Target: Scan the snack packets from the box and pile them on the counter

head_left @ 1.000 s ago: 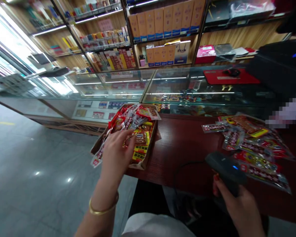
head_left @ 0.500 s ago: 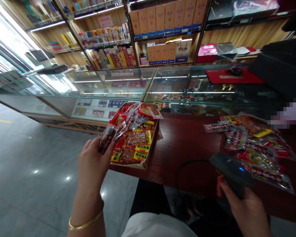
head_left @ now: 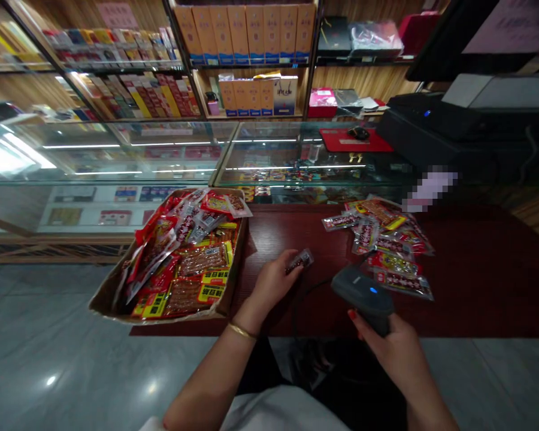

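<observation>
Over the dark red tabletop, my left hand (head_left: 273,281) grips a small clear-and-dark snack packet (head_left: 300,261), whose far end sticks out past my fingers. My right hand (head_left: 397,347) is wrapped round the handle of a black barcode scanner (head_left: 362,293) with a blue light on top; its head points left, towards the packet. To the left stands an open cardboard box (head_left: 227,302) filled with red, yellow and clear snack packets (head_left: 202,260). Beyond the scanner lies a loose pile of similar snack packets (head_left: 388,245).
A glass display counter (head_left: 161,149) runs along the back of the table. On it lie a red mouse pad (head_left: 341,142) with a mouse, and a black machine (head_left: 453,131) stands at right. The scanner's cable (head_left: 295,305) loops across the table's front edge.
My left hand has moved right with the snack packet, from beside the box to near the scanner. My view has turned to the right. The scanner stays in my right hand.
</observation>
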